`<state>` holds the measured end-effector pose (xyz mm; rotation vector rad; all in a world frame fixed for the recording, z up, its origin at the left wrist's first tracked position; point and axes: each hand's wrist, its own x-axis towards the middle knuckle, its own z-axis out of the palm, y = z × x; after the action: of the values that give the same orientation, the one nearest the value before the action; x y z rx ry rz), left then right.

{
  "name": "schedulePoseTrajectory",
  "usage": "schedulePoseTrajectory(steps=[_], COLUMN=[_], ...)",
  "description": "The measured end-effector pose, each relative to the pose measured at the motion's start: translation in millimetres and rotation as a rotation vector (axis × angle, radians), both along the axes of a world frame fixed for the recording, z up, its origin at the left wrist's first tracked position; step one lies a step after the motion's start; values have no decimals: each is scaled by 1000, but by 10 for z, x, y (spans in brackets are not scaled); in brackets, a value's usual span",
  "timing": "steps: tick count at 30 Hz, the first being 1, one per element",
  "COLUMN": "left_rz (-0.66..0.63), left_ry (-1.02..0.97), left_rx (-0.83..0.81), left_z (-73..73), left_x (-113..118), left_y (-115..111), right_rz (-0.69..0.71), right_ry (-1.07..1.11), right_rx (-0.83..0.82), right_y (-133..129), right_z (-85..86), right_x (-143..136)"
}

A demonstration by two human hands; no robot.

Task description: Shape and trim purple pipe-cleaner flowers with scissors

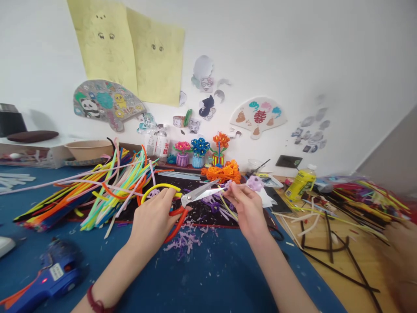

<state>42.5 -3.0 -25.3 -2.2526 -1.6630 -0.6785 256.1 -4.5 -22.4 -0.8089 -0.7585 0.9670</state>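
My left hand (152,218) is closed around the scissors (189,198), which have one yellow and one red handle. Their blades stand apart and point right, toward my other hand. Between its thumb and fingers, my right hand (246,208) pinches a light purple pipe cleaner flower (255,183); part of it lies behind the fingers. The blade tips come close to these fingertips; whether they touch the purple fuzz I cannot tell. Below the scissors, purple fuzz clippings (184,244) are scattered on the dark mat and blue table cover (195,282).
Bundles of coloured pipe cleaners (110,187) lie to the left, above a blue glue gun (54,274). Orange pipe cleaner pieces (224,171) and small potted flowers (198,152) stand behind. A yellow bottle (301,182) is at right, where another person's blurred hand (402,248) shows.
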Motion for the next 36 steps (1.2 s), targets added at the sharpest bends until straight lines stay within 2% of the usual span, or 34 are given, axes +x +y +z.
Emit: schedulePoseTrajectory(steps=[5,10,14,17,24,36], left_rz=[5,23,-84,-133,-19,-129], left_ry=[14,71,36,-33,5,-83], left_rx=[5,-142,-215,-231,-233,-255], left_z=[63,142,161,159,189,180], left_x=[-24,-72,-79,-64,-62,-55], left_y=[-22,-20,-35,-48,-12,-18], right_rz=[29,-81,-137,-95,34,158], right_ry=[-39,3,15,-5,-36,48], right_rx=[-40,0,21,-5,39,119], right_y=[-2,-7,-2,-8,-49,-64], right_z=[-1,2,3,12,39,83], right_x=[10,26,27,-1,-24,11])
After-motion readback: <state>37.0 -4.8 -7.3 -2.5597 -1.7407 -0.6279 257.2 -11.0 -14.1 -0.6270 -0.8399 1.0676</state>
